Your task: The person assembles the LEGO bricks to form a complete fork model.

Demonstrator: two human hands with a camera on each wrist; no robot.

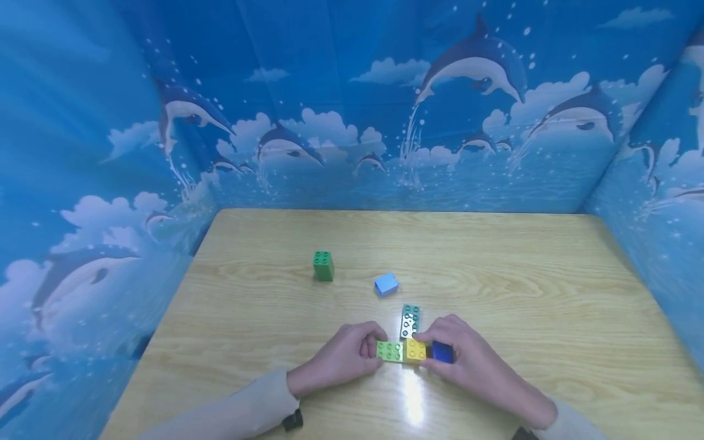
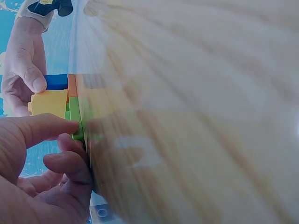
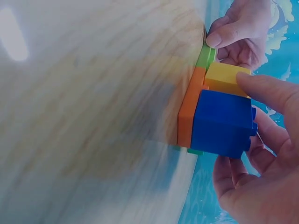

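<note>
A flat light green brick (image 1: pixel 385 350) lies on the table, its end pinched between the thumb and fingers of my left hand (image 1: pixel 352 351). Over the place where it meets a flat orange brick (image 3: pixel 189 114) sits a yellow brick (image 1: pixel 415 351). My right hand (image 1: pixel 467 357) grips the yellow brick by its sides, thumb and finger across from each other. Beside the yellow one, a tall dark blue brick (image 3: pixel 222 122) stands on the orange brick, under the right palm. From above, the orange brick is hidden.
Just beyond the hands lies a dark green studded brick (image 1: pixel 410 319), shiny with glare. Farther back are a light blue brick (image 1: pixel 387 285) tipped on its side and an upright green block (image 1: pixel 323 267). A dolphin-print curtain (image 1: pixel 352 134) borders the wooden table (image 1: pixel 495 263).
</note>
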